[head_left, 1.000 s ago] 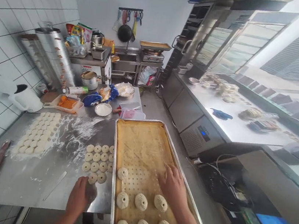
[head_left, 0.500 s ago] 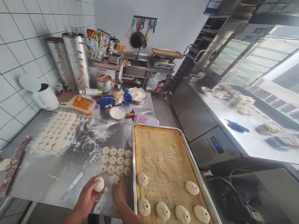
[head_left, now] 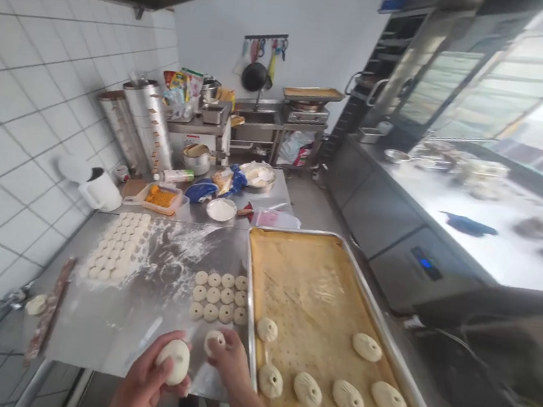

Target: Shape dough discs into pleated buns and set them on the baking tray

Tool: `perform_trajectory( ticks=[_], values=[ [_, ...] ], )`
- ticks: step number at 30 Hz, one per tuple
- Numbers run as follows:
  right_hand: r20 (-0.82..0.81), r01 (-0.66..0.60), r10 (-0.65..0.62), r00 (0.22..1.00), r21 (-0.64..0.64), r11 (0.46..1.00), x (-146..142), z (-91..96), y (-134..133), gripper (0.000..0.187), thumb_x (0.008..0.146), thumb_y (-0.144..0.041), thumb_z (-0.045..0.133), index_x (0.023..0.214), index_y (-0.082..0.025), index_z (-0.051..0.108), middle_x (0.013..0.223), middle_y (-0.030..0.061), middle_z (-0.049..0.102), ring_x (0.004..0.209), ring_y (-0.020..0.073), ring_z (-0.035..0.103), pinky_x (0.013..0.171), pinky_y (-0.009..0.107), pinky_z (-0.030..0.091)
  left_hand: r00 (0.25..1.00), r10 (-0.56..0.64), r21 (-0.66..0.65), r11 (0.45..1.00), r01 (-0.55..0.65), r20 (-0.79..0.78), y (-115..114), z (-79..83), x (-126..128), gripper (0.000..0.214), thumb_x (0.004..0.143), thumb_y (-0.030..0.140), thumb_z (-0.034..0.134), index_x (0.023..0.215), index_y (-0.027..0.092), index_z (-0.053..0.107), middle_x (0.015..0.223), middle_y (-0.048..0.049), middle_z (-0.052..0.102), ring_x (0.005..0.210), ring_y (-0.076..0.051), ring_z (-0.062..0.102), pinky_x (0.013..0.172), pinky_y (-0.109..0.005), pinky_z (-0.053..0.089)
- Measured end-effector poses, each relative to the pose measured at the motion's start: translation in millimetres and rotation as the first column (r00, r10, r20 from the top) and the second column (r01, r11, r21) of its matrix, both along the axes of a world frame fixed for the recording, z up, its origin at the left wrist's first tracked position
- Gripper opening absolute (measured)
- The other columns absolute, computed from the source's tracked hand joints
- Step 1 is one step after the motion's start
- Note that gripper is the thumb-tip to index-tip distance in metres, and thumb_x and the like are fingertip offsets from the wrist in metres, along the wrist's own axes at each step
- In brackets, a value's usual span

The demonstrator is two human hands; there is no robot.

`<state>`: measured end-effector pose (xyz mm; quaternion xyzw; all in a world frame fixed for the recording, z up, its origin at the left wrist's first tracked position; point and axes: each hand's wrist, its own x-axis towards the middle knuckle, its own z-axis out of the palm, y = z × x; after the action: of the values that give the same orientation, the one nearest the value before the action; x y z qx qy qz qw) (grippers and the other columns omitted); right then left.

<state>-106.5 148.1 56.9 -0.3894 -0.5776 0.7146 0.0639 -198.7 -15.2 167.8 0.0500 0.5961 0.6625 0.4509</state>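
**Two dough pieces in hand beside the baking tray**

We see the left hand [head_left: 145,384] cupped around a round white dough ball [head_left: 173,360], fingers curled under it, just left of the large metal baking tray [head_left: 377,313] lined with perforated tan paper. The right hand [head_left: 231,363] pinches a small flat dough disc [head_left: 214,340] between thumb and fingertips, touching the tray's left rim. Just beyond that hand, left of the tray, lie rows of small round dough discs [head_left: 218,296] on the floured steel table [head_left: 108,322]. Pleated white buns [head_left: 308,389] sit on the tray's near end.
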Motion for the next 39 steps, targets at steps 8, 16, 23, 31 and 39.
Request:
perform_trajectory(
  ticks=[8, 16, 23, 31, 39],
  values=[
    [0.165, 0.079, -0.135, 0.977, 0.309, 0.948, 201.0, 52.6, 129.5, 0.056, 0.080, -0.034, 0.070, 0.135, -0.026, 0.058, 0.102, 0.0037, 0.074, 0.096, 0.0279, 0.071, 0.089, 0.045, 0.058, 0.529, -0.571, -0.485, 0.819, 0.308, -0.628, 114.3, -33.9, 76.0, 0.059, 0.085, 0.052, 0.073, 0.139, 0.033, 0.059, 0.140, -0.0078, 0.066, 0.118, -0.031, 0.068, 0.096, -0.041, 0.059],
    [0.362, -0.253, 0.025, 0.932, 0.599, 0.760, 249.4, -8.8, 221.5, 0.036, 0.085, -0.022, 0.076, 0.119, -0.019, 0.065, 0.122, 0.0078, 0.066, 0.117, 0.0279, 0.061, 0.105, 0.052, 0.048, 0.055, -0.636, -0.598, 0.748, 0.288, -0.770, 252.5, -126.6, 167.2, 0.045, 0.084, 0.015, 0.064, 0.128, 0.024, 0.060, 0.123, -0.0077, 0.065, 0.120, -0.027, 0.062, 0.102, -0.039, 0.051],
    [0.411, -0.397, 0.144, 0.900, 0.640, 0.657, 243.9, -46.2, 238.0, 0.037, 0.093, -0.036, 0.072, 0.125, -0.020, 0.064, 0.132, 0.0089, 0.063, 0.121, 0.0286, 0.059, 0.105, 0.052, 0.050, 0.010, -0.719, -0.713, 0.691, 0.115, -0.695, 267.9, -175.1, 183.8, 0.040, 0.091, 0.020, 0.060, 0.131, 0.018, 0.057, 0.123, -0.0128, 0.060, 0.116, -0.030, 0.059, 0.095, -0.041, 0.048],
    [0.447, -0.435, 0.146, 0.882, 0.660, 0.613, 241.0, -57.1, 240.0, 0.038, 0.095, -0.036, 0.069, 0.129, -0.020, 0.062, 0.133, 0.0097, 0.062, 0.125, 0.0297, 0.056, 0.108, 0.053, 0.047, 0.018, -0.741, -0.736, 0.669, 0.104, -0.671, 268.1, -176.5, 182.5, 0.043, 0.085, 0.013, 0.065, 0.127, 0.020, 0.058, 0.124, -0.0108, 0.061, 0.119, -0.028, 0.059, 0.099, -0.038, 0.046],
    [0.416, -0.373, 0.088, 0.905, 0.676, 0.636, 240.2, -42.8, 233.3, 0.064, 0.077, -0.014, 0.075, 0.138, -0.019, 0.058, 0.135, 0.0120, 0.062, 0.130, 0.0315, 0.054, 0.113, 0.049, 0.044, 0.093, -0.697, -0.685, 0.716, 0.132, -0.711, 262.2, -164.7, 181.3, 0.064, 0.080, 0.014, 0.070, 0.142, 0.017, 0.053, 0.133, -0.0159, 0.061, 0.126, -0.032, 0.060, 0.104, -0.041, 0.048]
  ],
)
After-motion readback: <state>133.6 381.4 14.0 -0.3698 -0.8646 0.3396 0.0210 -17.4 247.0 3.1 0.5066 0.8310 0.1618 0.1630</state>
